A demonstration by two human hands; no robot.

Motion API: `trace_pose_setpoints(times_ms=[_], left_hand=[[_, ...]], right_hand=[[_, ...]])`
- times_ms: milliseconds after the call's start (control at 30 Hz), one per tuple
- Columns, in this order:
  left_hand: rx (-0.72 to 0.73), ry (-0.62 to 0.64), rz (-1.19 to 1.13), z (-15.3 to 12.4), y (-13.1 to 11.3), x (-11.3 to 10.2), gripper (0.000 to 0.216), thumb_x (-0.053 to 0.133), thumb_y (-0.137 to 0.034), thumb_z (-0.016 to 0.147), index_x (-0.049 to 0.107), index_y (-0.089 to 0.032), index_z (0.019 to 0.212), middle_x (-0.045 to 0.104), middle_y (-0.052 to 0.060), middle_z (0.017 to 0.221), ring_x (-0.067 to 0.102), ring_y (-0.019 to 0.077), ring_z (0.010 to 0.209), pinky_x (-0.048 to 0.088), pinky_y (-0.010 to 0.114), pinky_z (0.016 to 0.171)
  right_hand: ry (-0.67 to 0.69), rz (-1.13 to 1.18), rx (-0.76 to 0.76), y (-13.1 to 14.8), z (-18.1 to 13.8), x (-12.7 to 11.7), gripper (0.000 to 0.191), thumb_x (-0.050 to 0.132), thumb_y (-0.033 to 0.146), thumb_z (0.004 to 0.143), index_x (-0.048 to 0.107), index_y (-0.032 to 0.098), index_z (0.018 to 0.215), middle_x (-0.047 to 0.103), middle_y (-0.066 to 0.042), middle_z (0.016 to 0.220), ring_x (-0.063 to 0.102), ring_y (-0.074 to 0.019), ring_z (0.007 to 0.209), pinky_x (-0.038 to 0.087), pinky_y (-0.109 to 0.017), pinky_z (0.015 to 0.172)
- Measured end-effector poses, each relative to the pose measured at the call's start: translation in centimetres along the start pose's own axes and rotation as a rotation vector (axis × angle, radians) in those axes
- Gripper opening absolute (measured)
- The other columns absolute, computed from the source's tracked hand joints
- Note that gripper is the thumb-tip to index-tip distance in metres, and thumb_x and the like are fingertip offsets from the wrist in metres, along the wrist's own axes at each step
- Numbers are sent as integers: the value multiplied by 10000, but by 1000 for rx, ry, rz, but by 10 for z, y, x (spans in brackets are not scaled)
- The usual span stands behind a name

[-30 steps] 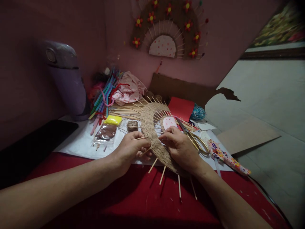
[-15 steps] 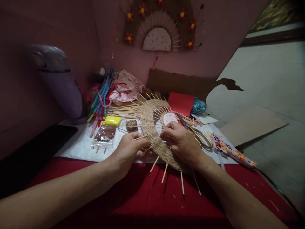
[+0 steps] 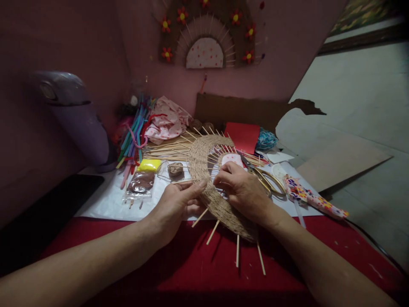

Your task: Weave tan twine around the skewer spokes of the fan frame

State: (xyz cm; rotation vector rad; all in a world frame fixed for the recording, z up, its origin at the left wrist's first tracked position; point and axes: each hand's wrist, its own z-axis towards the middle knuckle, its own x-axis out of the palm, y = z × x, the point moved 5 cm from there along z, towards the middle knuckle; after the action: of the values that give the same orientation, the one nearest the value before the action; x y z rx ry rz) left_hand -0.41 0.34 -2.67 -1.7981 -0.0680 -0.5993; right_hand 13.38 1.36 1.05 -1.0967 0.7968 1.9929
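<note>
A half-ring of woven twine (image 3: 198, 161) on thin wooden sticks tilts between my hands, its sticks poking out past the outer edge. At its centre sits a half-round piece of dotted cloth (image 3: 232, 160), partly covered by my right hand. My left hand (image 3: 179, 200) grips the outer edge, thumb on top and the other fingers beneath. On the inner side my right hand (image 3: 241, 187) pinches with bent fingers at the inner edge; what lies between its fingertips is hidden. A small bundle of twine (image 3: 175, 169) lies beyond my left hand, a strand running from it.
Gold-handled scissors (image 3: 268, 181) lie right of my right hand, near a flowered cloth piece (image 3: 315, 198). Yellow (image 3: 149, 165) and brown packets (image 3: 140, 182) lie left. Behind are loose sticks (image 3: 166, 148), pipe cleaners (image 3: 136, 128) and red sheet (image 3: 242, 135). A purple bottle (image 3: 79, 128) stands left.
My left thumb has moved right onto the woven band, where it was before at a stick outside the edge. The woven piece has turned slightly, its lower end dropping. My right hand stays pinched.
</note>
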Motion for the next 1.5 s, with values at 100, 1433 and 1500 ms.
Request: trace_pose_setpoints(times_ms=[100,1433,1500], left_hand=[[-95,-12,50,-1,1,-2,245,646,-328,744,640,-93,811,669,102,759,619,146,605,525,295,620],[-170,75,329,-5,4,2,211,566,-339,741,593,-138,685,574,34,481,492,110,368,353,181,316],[-178,81,329,-6,5,2,222,558,-340,745,592,-134,669,578,40,479,493,108,367,359,181,322]], right_hand=[[9,-2,-27,1,-1,1,173,492,58,753,578,206,778,505,-33,885,475,-141,752,374,-269,648],[-98,-183,-381,15,-11,-7,166,468,118,812,607,197,767,549,-43,832,453,-148,737,377,-281,657],[-102,-188,-385,15,-11,-8,168,468,112,807,610,194,771,553,-46,833,455,-148,735,374,-283,653]])
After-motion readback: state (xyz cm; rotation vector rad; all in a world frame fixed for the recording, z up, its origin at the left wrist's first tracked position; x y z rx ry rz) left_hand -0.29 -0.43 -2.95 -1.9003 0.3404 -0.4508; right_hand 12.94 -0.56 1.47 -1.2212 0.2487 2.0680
